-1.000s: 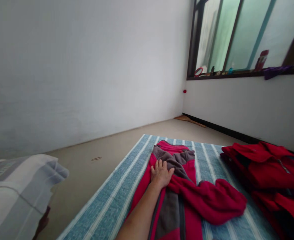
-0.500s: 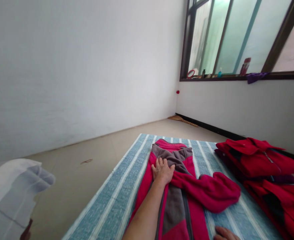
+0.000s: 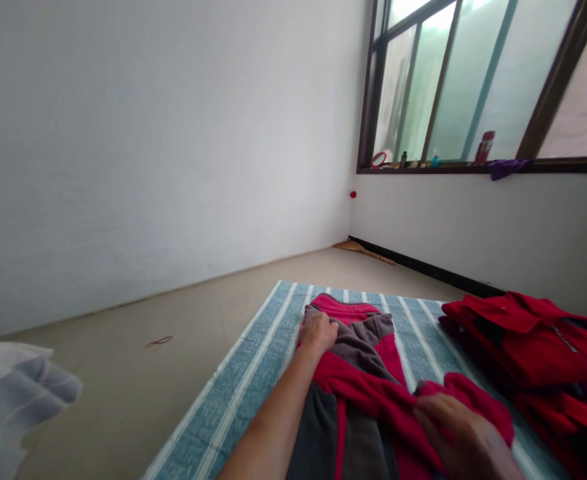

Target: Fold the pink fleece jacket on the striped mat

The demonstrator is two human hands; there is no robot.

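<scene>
A pink and grey fleece jacket (image 3: 350, 360) lies on a blue-and-white striped cloth, with its collar toward the far end. One of its sleeves crosses the body and bunches up at the right. At the jacket's left shoulder, my left hand (image 3: 319, 331) has its fingers curled onto the grey fabric. My right hand (image 3: 466, 433) is closed on the pink sleeve (image 3: 490, 400) near the bottom right; its fingertips are partly hidden. The front of the jacket runs out of view at the bottom.
Folded red garments (image 3: 528, 347) are stacked on the right side of the striped cloth (image 3: 233, 387). White sheer fabric (image 3: 23, 393) hangs at the lower left. A thin brown loop (image 3: 159, 341) lies on the floor, and a broom (image 3: 363, 250) rests along the far corner.
My right hand has come in from the bottom edge and taken hold of the sleeve. My left hand has shifted to the shoulder, its spread fingers now curled. The view has tilted up slightly.
</scene>
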